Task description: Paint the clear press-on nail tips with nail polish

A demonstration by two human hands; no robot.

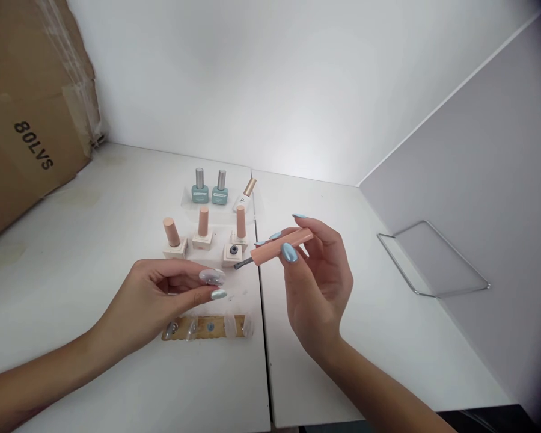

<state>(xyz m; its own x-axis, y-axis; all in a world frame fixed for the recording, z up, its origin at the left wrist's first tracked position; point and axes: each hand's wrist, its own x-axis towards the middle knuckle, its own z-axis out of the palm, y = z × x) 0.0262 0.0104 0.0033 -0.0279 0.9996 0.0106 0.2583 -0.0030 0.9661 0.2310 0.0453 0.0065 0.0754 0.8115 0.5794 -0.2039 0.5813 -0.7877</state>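
I have the left hand over the near left part of the white table, its thumb and index finger pinched together on a translucent, glossy nail tip. That nail tip sits just left of the brush, with a small gap between the 2. My right hand grips the long peach cap between thumb and fingers; the brush juts from the cap's left end, angled slightly down and toward the left.

Just beyond the brush I see 1 open bottle with a dark neck; from this angle I can't tell whether the bristles touch it. Around it stand 3 capped bottles with peach tops, 2 to its left and 1 right behind it. Farther back I count 2 teal bottles with silver caps and, to their right, 1 white bottle leaning, gold cap up to the right.

Nearer me lies a wooden strip carrying 4 clear nail pieces and a blue dab between them. A cardboard box fills the far left, and a metal frame is at the right.
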